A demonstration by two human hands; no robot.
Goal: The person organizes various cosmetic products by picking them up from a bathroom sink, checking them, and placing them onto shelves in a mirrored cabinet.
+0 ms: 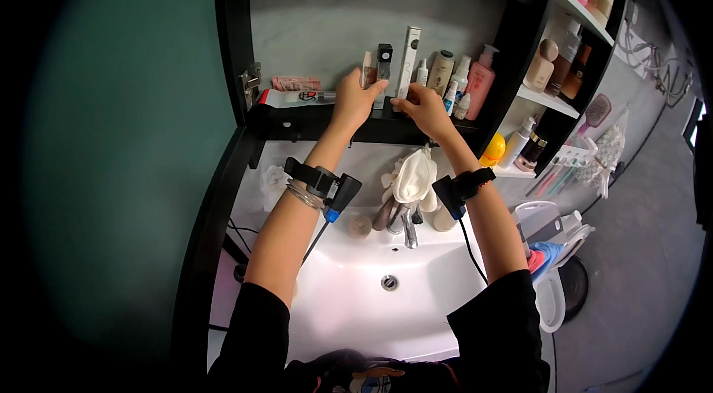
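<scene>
My left hand (356, 100) is closed at the cabinet's lower shelf, its thumb across the front of a slim black-capped bottle (384, 59). A small pinkish, clear-looking pack (368, 70) stands between that thumb and the fingers, which are partly hidden. To the right, a tall narrow white box (408, 59) stands nearly upright. My right hand (425, 105) has its fingers curled in at the foot of this box, thumb and forefinger close together against it. A white tube with a red cap (297, 97) and a pink tube (295, 83) lie left of my left hand.
Several bottles stand right of my hands, among them a pink pump bottle (480, 85) and a beige bottle (440, 72). Below are a white sink (349, 319), a faucet (409, 230) and a hanging white cloth (414, 176). An open dark-green cabinet door (126, 170) fills the left.
</scene>
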